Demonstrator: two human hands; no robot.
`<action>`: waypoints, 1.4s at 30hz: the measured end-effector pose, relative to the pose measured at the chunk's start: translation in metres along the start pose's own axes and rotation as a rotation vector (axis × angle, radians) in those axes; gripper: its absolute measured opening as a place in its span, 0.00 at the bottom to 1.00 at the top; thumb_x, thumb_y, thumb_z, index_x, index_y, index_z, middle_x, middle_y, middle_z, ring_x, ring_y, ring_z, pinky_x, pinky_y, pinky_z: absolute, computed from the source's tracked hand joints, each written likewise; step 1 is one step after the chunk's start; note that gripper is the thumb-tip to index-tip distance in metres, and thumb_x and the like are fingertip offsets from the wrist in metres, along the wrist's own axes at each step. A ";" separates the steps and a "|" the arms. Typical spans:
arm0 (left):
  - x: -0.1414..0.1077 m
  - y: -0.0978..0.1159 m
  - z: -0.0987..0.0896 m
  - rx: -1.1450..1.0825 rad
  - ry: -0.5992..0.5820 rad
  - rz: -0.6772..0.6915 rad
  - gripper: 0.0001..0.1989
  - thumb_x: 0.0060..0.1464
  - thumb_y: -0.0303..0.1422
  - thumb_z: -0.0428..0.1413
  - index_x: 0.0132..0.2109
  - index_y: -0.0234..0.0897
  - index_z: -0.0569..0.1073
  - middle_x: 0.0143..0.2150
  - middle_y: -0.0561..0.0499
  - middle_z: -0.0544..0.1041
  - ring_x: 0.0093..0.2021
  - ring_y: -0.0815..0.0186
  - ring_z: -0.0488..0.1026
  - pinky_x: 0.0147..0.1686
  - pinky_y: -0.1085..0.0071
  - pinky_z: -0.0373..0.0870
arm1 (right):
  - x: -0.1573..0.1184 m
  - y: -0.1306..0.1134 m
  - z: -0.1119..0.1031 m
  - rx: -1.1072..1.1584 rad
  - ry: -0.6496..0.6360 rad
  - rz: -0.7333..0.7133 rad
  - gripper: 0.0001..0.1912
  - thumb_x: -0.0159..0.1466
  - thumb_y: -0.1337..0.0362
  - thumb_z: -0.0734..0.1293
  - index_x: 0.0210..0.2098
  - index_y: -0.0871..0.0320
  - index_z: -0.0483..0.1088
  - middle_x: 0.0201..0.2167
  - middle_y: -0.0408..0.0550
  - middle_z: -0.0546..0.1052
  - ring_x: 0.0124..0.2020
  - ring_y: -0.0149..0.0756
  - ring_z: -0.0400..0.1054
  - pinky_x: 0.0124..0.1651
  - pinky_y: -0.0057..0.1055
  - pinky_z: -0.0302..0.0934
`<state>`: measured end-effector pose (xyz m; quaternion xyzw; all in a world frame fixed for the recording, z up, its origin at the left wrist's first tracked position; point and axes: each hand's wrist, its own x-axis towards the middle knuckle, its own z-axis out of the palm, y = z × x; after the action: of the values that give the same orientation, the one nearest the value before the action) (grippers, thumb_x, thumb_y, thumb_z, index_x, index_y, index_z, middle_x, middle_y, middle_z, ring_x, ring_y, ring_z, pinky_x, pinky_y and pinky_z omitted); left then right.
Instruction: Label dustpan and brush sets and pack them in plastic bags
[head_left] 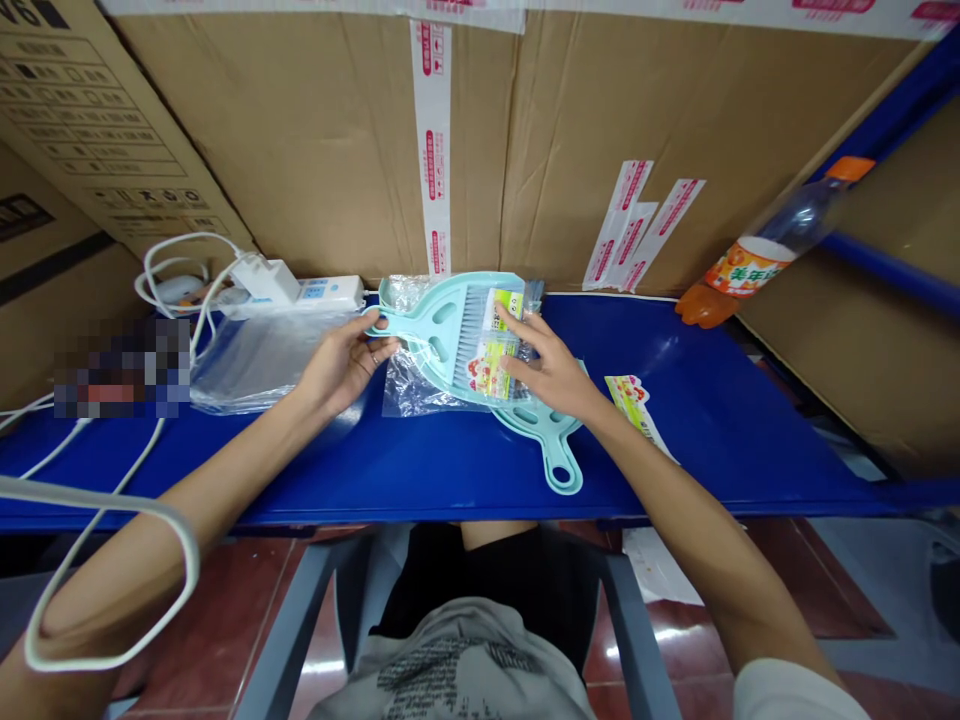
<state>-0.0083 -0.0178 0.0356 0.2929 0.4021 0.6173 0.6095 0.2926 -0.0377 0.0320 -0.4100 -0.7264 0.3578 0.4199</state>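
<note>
A light teal dustpan and brush set (431, 335) lies tilted over clear plastic packaging (409, 395), its grey bristles facing up. My left hand (349, 362) pinches the handle end of this set. A yellow-green printed label (495, 365) lies across the pan, and my right hand (551, 368) rests on it with fingers spread. Underneath, partly hidden, a second teal dustpan set (559, 455) points its handle toward the front edge of the table.
Folded clear bags (259, 360) and a white power strip (326, 292) with cables are on the left. Another label (637, 410) lies to the right on the blue table (720, 430). An orange-capped bottle (757, 265) leans at the back right. Cardboard (337, 150) walls the back.
</note>
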 end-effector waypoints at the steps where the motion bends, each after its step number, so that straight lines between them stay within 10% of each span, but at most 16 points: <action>1: -0.001 0.000 0.001 -0.002 0.002 -0.002 0.07 0.66 0.24 0.59 0.36 0.34 0.76 0.32 0.51 0.78 0.27 0.71 0.77 0.32 0.78 0.81 | 0.000 0.001 0.000 -0.044 -0.008 -0.018 0.36 0.64 0.60 0.76 0.71 0.37 0.74 0.68 0.49 0.72 0.78 0.63 0.54 0.72 0.67 0.63; 11: -0.005 -0.003 0.002 0.044 -0.014 -0.021 0.05 0.65 0.24 0.61 0.38 0.34 0.77 0.34 0.49 0.79 0.29 0.69 0.79 0.33 0.76 0.82 | 0.003 0.005 -0.002 -0.043 -0.068 -0.144 0.33 0.68 0.53 0.75 0.72 0.37 0.72 0.72 0.45 0.72 0.79 0.57 0.56 0.82 0.66 0.41; 22: -0.005 0.004 0.003 0.027 -0.011 0.028 0.07 0.67 0.24 0.59 0.37 0.34 0.76 0.32 0.52 0.77 0.26 0.72 0.77 0.30 0.79 0.81 | 0.004 0.003 0.006 0.258 0.030 -0.079 0.45 0.67 0.49 0.77 0.79 0.41 0.61 0.73 0.44 0.73 0.70 0.54 0.70 0.70 0.51 0.71; 33: -0.004 -0.002 0.000 0.028 -0.039 0.028 0.06 0.65 0.25 0.60 0.37 0.33 0.76 0.33 0.52 0.78 0.27 0.71 0.79 0.30 0.78 0.82 | 0.005 0.007 0.002 0.191 -0.034 -0.100 0.33 0.64 0.49 0.80 0.68 0.42 0.77 0.70 0.42 0.76 0.74 0.54 0.66 0.81 0.58 0.53; 42: -0.004 -0.004 0.001 0.049 -0.038 0.022 0.05 0.65 0.25 0.60 0.37 0.32 0.77 0.33 0.51 0.79 0.27 0.69 0.80 0.31 0.77 0.83 | 0.004 0.001 0.006 0.271 -0.018 -0.022 0.35 0.61 0.46 0.81 0.66 0.42 0.79 0.68 0.42 0.78 0.73 0.53 0.67 0.79 0.56 0.57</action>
<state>-0.0053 -0.0221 0.0334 0.3236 0.4024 0.6083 0.6028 0.2866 -0.0353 0.0304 -0.3384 -0.6795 0.4515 0.4689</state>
